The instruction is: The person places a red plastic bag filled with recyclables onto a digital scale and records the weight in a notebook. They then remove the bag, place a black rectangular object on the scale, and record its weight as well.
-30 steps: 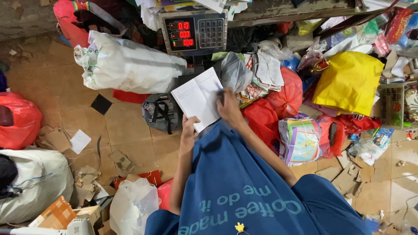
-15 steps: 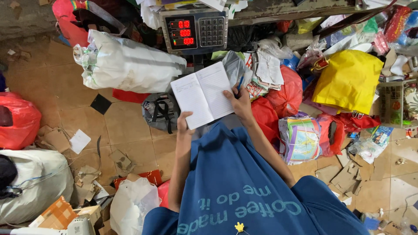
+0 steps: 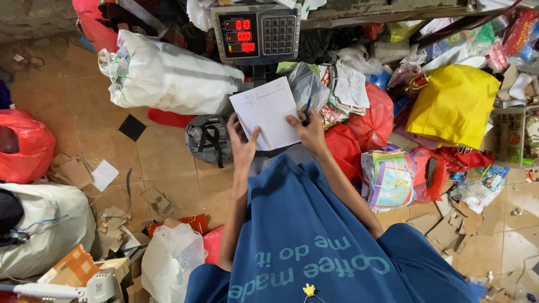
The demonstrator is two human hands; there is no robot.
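An open lined notebook (image 3: 268,112) is held up in front of me, below a digital weighing scale display (image 3: 256,32) with red digits and a keypad. My left hand (image 3: 242,141) grips the notebook's lower left edge, thumb on the page. My right hand (image 3: 306,128) holds a blue pen (image 3: 307,106) and rests on the notebook's right page. I wear a blue shirt with pale lettering.
A large white sack (image 3: 168,76) lies on the scale at the left. Red bags (image 3: 25,147), a yellow bag (image 3: 453,104), stacked papers (image 3: 349,90), a grey backpack (image 3: 206,140) and torn cardboard (image 3: 109,221) crowd the tiled floor. White sacks (image 3: 48,227) lie at lower left.
The notebook has been opened flat and raised slightly. My right hand moved onto the right page with the pen, and my left hand shifted up to the lower left edge.
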